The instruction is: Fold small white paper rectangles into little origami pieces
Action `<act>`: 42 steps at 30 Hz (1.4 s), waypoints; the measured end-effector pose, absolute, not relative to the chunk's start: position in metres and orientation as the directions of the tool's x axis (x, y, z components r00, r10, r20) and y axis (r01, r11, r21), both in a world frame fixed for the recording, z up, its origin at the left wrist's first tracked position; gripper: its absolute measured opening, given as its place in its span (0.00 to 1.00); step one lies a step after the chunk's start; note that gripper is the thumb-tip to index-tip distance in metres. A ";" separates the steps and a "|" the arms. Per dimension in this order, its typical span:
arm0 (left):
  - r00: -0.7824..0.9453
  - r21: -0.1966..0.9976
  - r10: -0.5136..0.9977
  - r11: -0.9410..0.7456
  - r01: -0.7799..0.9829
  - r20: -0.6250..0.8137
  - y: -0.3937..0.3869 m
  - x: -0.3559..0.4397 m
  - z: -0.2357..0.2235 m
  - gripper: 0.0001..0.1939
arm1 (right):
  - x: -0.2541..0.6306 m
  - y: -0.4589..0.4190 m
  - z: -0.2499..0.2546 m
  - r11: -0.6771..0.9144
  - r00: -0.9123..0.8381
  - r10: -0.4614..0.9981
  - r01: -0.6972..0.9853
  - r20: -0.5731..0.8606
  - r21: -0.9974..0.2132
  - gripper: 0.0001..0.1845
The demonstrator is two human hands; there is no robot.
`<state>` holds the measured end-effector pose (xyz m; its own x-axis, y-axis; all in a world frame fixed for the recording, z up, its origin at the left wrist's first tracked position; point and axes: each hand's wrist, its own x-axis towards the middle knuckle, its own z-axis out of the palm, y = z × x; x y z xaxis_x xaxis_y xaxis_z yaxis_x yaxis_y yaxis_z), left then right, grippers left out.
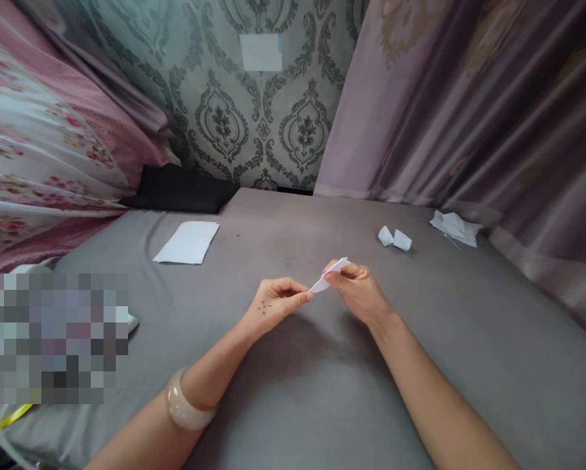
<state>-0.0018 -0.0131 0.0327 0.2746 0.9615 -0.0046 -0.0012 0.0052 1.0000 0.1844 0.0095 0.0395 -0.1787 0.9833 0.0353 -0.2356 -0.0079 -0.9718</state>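
Sheets (187, 243) left, paper (321, 284) centre — scraps (402, 241) right

There are two bare hands (273, 305), one folded white paper piece (337, 266), two small folded white paper shapes (402, 240), one flat white paper stack (187, 243), one creased white paper heap (454, 226), one white rectangular wall sheet (261, 52), one black cloth (185, 190) and one glossy cream bangle (185, 410).
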 end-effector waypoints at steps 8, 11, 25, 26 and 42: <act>0.210 0.979 0.962 -0.148 -0.143 0.176 -0.012 -0.002 0.029 0.13 | 0.174 0.005 0.040 -0.012 -0.213 0.977 -0.149 0.020 -0.989 0.08; 0.133 0.960 0.969 -0.176 -0.217 0.207 -0.010 -0.003 0.028 0.09 | 0.162 -0.001 0.038 0.054 -0.221 0.974 0.015 0.049 -0.998 0.09; 0.090 0.940 0.957 -0.249 -0.233 0.275 -0.008 -0.005 0.030 0.04 | 0.146 -0.014 0.039 0.463 -0.137 0.886 0.318 0.443 -0.827 0.05; 0.083 0.942 0.962 -0.233 -0.242 0.259 -0.007 -0.005 0.029 0.04 | 0.146 -0.015 0.038 0.474 -0.128 0.879 0.341 0.459 -0.812 0.05; 0.090 0.849 0.991 0.132 -0.512 -0.100 -0.007 0.001 0.026 0.12 | 0.136 -0.028 0.026 0.531 -0.196 0.745 0.753 0.637 -0.389 0.17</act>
<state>0.0013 -0.0067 0.0262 0.0902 0.9909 -0.1002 -0.5120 0.1324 0.8487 0.1361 -0.0281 0.0258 -0.1964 0.7453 0.6372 0.7528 0.5310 -0.3890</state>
